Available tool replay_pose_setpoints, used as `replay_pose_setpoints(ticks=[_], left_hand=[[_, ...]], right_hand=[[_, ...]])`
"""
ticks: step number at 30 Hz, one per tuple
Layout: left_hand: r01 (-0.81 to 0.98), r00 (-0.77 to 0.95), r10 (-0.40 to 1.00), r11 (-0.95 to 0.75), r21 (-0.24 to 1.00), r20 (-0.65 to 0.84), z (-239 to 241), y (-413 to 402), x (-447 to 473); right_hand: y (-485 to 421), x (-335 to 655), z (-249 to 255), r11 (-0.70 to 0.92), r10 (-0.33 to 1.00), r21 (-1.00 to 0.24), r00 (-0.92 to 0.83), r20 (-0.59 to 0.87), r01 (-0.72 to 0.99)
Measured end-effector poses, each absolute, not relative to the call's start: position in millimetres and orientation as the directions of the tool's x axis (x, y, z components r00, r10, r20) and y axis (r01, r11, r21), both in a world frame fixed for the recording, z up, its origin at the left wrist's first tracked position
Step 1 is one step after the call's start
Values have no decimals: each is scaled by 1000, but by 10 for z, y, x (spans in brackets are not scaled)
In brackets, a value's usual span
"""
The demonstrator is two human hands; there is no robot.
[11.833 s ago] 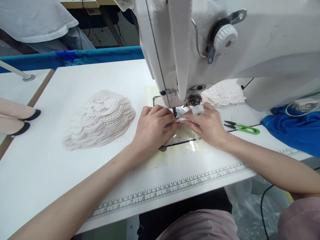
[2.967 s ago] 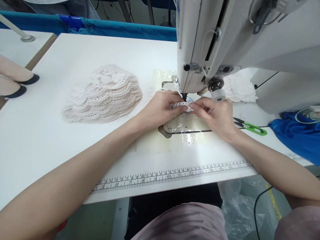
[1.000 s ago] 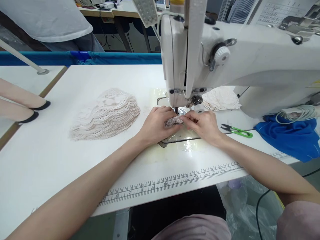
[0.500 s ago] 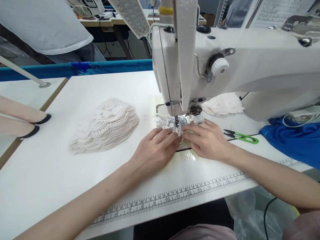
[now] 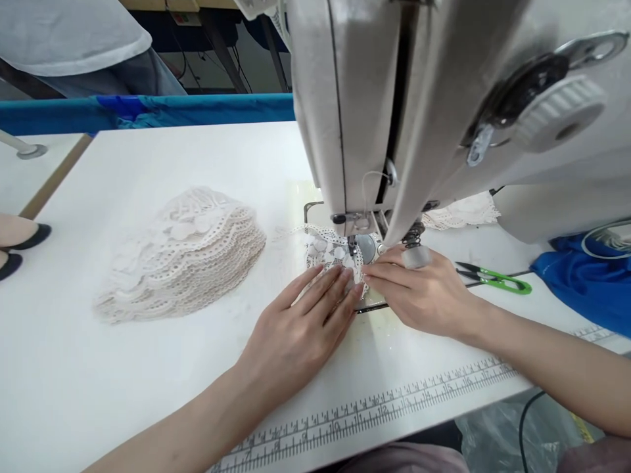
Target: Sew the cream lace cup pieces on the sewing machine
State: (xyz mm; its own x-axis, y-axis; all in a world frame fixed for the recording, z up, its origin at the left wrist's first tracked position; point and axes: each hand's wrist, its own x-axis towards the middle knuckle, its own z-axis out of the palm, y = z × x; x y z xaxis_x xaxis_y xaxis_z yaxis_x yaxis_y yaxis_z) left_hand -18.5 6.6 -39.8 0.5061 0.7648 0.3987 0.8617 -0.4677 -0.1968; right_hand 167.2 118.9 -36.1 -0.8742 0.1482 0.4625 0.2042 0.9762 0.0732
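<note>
A small white lace piece [image 5: 319,247] lies under the presser foot [image 5: 351,246] of the white sewing machine [image 5: 318,98]. My left hand [image 5: 303,328] rests flat on the lace's near part, its fingers stretched toward the needle. Just right of the foot, my right hand [image 5: 428,292] pinches the lace's edge with fingers pressed together; its thumb is partly hidden. A narrow scalloped lace trim [image 5: 315,230] runs along the piece's far side.
A layered pile of lace pieces [image 5: 192,263] lies on the left. More lace [image 5: 463,211] sits behind the machine head. Green-handled thread snips [image 5: 497,279] and blue cloth [image 5: 582,282] are at the right. A ruler strip [image 5: 369,420] follows the table's front edge. Another person's shirt [image 5: 73,33] shows beyond.
The view has moved closer to the machine. My left hand's fingers, bent before, are now straighter and flatter on the lace. My right hand stays at the lace's right edge.
</note>
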Motion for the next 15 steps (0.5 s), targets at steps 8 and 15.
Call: replay_pose_setpoints(ticks=[8, 15], left_hand=[[858, 511, 750, -473, -198, 420, -396, 66, -187], [854, 518, 752, -484, -192, 407, -393, 63, -186]], right_hand=[[1206, 1674, -371, 974, 141, 84, -853, 503, 211], [1215, 1656, -366, 975, 202, -24, -842, 500, 219]])
